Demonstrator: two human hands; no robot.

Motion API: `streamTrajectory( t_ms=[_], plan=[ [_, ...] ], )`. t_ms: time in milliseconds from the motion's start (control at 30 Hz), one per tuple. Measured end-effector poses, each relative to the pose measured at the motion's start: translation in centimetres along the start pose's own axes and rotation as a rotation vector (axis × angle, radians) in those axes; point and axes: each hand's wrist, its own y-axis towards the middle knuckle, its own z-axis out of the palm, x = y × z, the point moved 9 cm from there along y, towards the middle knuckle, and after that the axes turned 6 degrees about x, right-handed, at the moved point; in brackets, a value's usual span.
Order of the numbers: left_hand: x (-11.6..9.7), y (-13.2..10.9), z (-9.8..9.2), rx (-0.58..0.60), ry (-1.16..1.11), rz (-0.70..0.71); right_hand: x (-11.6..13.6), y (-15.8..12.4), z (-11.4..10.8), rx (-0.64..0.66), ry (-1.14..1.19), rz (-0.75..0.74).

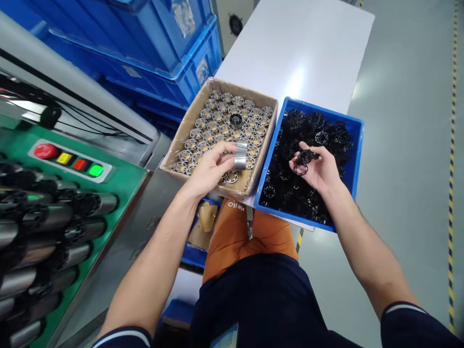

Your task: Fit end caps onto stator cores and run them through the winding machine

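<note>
My left hand [214,166] is closed on a shiny metal cylinder [240,155], held above the cardboard box [173,153]. In that box stand rows of silver rings [218,116] with notched inner edges, and one black ring [235,120] sits among them. Over the blue bin [283,215], my right hand [318,168] is turned palm up with its fingers curled round black plastic rings [303,159]; how many is hard to make out. Many similar loose black rings [295,195] fill the bin beneath it.
Left of me, a green machine table [134,176] carries rows of metal cylinders [50,217] and a button panel [70,160]. Stacked blue crates [163,48] rise behind the box. The white table [308,43] extends away from me. A blue bin with cardboard [197,237] is below.
</note>
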Motion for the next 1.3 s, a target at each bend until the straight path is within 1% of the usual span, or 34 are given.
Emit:
streamTrajectory(
  t_ms=[67, 133, 167, 233, 300, 367, 467, 533, 600, 667, 700, 767, 833, 933, 1000, 1067, 1167, 1233, 1300],
  plan=[
    [2.1, 0.5, 1.9, -0.017, -0.287, -0.091, -0.2, -0.1, 0.3, 0.035, 0.058, 0.068],
    [3.2, 0.9, 3.8, -0.015, -0.529, -0.165, -0.6, -0.1, 0.5, 0.064, 0.068, 0.122],
    [3.4, 1.1, 4.6, -0.008, -0.626, -0.186, -0.7, -0.2, 0.7, 0.074, 0.058, 0.139],
    [3.3, 1.8, 5.5, 0.000, -0.726, -0.182, -0.9, -0.2, 1.1, 0.084, 0.008, 0.138],
    [3.2, 2.5, 5.6, -0.031, -0.748, -0.154, -0.7, -0.4, 1.7, 0.083, -0.079, 0.094],
    [3.4, 3.0, 5.7, -0.071, -0.715, -0.141, -0.4, -0.6, 2.8, 0.089, -0.192, 0.031],
    [3.4, 3.0, 6.0, -0.085, -0.692, -0.106, 0.2, -0.8, 5.1, 0.129, -0.355, -0.048],
    [2.7, 2.7, 5.9, -0.095, -0.622, -0.027, 1.2, -0.9, 7.2, 0.177, -0.560, -0.170],
    [1.5, 2.2, 5.6, -0.110, -0.438, 0.071, 2.2, -1.2, 9.8, 0.226, -0.816, -0.343],
    [0.3, 1.8, 5.4, -0.120, -0.213, 0.153, 2.4, -1.5, 12.0, 0.278, -0.979, -0.465],
    [-0.1, 1.6, 5.4, -0.128, -0.127, 0.179, 2.2, -1.6, 12.8, 0.307, -0.994, -0.495],
    [-0.3, 1.4, 5.3, -0.147, -0.031, 0.197, 1.9, -1.7, 13.8, 0.392, -0.973, -0.545],
    [0.2, 1.3, 5.3, -0.162, -0.058, 0.169, 1.8, -1.8, 14.0, 0.471, -0.921, -0.580],
    [1.8, 1.5, 5.3, -0.160, -0.308, 0.069, 2.1, -1.1, 12.7, 0.510, -0.767, -0.532],
    [2.6, 1.7, 5.9, -0.106, -0.478, 0.003, 2.7, -0.8, 11.9, 0.506, -0.693, -0.537],
    [2.8, 1.8, 6.7, -0.014, -0.567, -0.052, 3.1, -0.9, 11.8, 0.534, -0.690, -0.585],
    [2.7, 1.9, 7.5, 0.090, -0.623, -0.117, 3.3, -1.4, 12.3, 0.578, -0.722, -0.659],
    [2.4, 2.0, 7.6, 0.110, -0.612, -0.132, 3.4, -1.8, 12.6, 0.571, -0.722, -0.697],
    [2.3, 2.0, 7.5, 0.102, -0.586, -0.140, 3.5, -2.1, 12.7, 0.540, -0.713, -0.718]
  ],
)
